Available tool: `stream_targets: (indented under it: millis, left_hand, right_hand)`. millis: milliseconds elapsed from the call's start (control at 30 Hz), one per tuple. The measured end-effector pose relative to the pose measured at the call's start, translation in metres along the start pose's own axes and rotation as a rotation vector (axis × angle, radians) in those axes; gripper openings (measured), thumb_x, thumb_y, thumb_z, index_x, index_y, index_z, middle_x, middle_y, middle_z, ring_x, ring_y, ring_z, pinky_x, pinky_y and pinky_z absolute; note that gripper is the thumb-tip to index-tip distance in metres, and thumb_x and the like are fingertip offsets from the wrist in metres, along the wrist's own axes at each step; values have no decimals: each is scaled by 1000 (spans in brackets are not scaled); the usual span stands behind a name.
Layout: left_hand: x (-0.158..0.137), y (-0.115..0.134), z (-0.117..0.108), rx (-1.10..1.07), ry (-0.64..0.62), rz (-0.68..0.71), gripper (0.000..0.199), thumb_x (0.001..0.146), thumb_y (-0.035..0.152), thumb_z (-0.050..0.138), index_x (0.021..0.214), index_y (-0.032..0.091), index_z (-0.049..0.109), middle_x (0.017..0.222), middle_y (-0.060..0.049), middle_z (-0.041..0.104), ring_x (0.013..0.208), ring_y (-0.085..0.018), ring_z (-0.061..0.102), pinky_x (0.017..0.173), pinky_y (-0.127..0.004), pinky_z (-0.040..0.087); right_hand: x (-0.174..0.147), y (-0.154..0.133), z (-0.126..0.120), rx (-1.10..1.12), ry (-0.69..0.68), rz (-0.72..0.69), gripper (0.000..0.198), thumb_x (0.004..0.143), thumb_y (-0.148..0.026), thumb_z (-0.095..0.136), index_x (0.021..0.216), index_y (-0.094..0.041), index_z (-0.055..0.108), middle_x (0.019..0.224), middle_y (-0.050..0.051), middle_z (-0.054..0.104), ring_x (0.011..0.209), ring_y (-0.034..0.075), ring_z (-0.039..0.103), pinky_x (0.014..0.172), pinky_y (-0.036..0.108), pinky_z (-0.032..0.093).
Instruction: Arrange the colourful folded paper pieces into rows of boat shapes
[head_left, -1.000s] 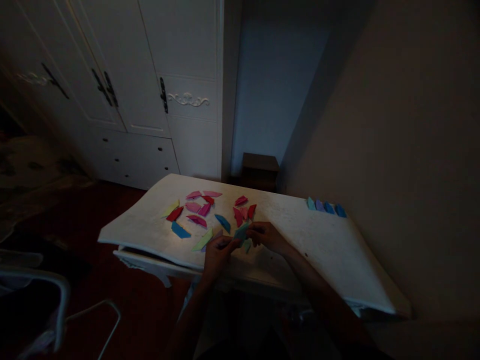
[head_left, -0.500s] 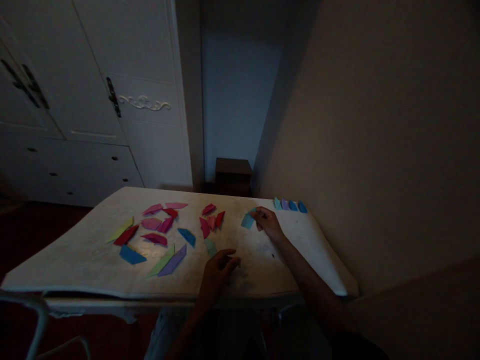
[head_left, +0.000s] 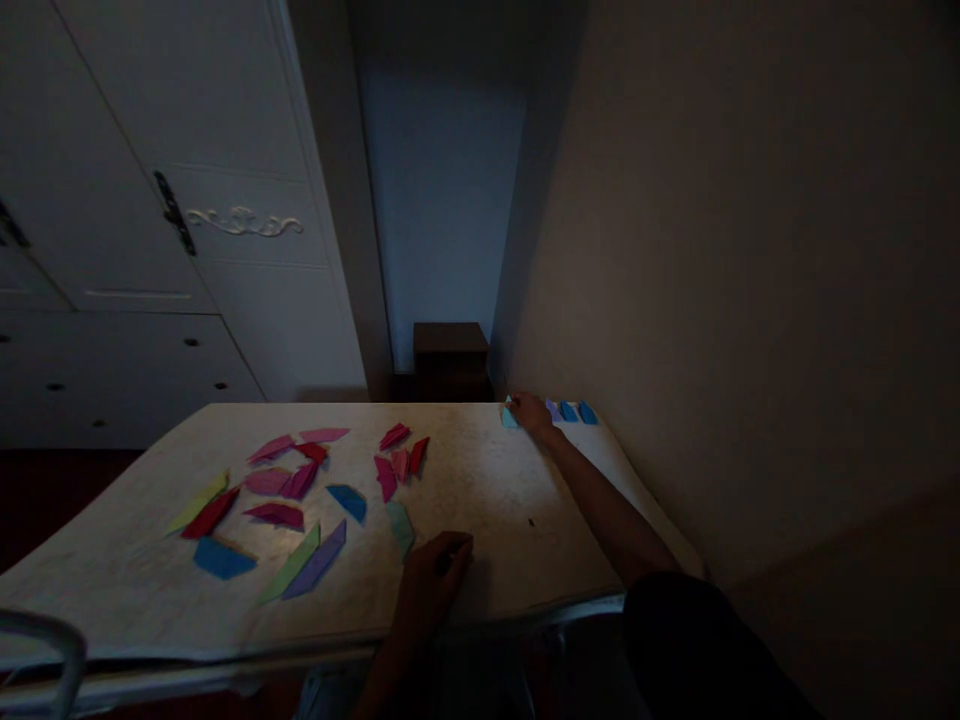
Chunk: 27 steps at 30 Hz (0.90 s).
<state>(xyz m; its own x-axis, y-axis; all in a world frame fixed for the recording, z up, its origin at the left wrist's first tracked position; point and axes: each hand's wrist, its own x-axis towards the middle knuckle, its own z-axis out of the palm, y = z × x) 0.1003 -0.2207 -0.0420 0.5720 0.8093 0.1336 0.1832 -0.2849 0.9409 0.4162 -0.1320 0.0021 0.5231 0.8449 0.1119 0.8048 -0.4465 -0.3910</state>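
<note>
My right hand (head_left: pixel 531 413) is at the table's far edge, its fingers closed on a light blue folded paper piece (head_left: pixel 509 415). Just right of it stand a lavender folded piece (head_left: pixel 553 410) and two blue ones (head_left: pixel 577 412). Near the front, my left hand (head_left: pixel 437 568) rests on the table, loosely curled with a gap between thumb and fingers and nothing seen in it. A pale green folded piece (head_left: pixel 400 528) lies beside its knuckles. Several red and pink folded pieces (head_left: pixel 400 465) form a small cluster further back.
On the left of the white table (head_left: pixel 480 500) lie several more folded papers in pink, red, blue, green and purple, such as a blue piece (head_left: pixel 223 558). A wall (head_left: pixel 712 300) borders the right side. A white wardrobe (head_left: pixel 255 300) stands behind.
My right hand has carried the light blue paper away from me to the far edge, beside the row there. My left hand stays near the front, its fingers more curled. The view has shifted right.
</note>
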Motion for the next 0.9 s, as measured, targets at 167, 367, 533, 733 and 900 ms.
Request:
stream_targets:
  millis: [167,367,533,733,900]
  left_hand:
    - [-2,3,-1,-7,22,-10,29,78,46,60,84,21,73,81,-7,74,74,-23,69,69,-31,55]
    - [-2,-1,1,-13,10,27,26,80,43,60,84,21,73,81,-6,74,72,-21,69,66,-29,55]
    - [-3,-1,0,9,12,47,23,80,39,60,85,21,73,80,-5,74,72,-21,69,66,-29,55]
    - [-4,0,-1,5,-2,51,24,81,40,60,84,20,73,80,-5,74,71,-20,69,65,-27,55]
    - [-4,-4,0,-8,-19,46,25,82,40,59,85,19,72,81,-6,74,72,-19,69,64,-26,54]
  right_hand:
    - [-30,-16,8,-166,36,15,37,98,-35,35,124,-20,57,129,14,58,109,25,60,87,34,45]
    - [-63,-23,27,-276,-40,-30,42,95,-45,40,123,-18,56,144,17,41,106,28,62,84,38,49]
    - [-63,-22,32,-311,-56,3,49,97,-50,33,127,-17,52,144,20,39,106,28,62,83,39,49]
    - [-58,-18,31,-334,-34,22,56,97,-55,28,125,-13,54,137,21,47,102,28,64,81,38,50]
    - [-55,-9,30,-343,-18,8,54,98,-53,25,119,-16,57,131,16,55,100,25,65,79,35,50]
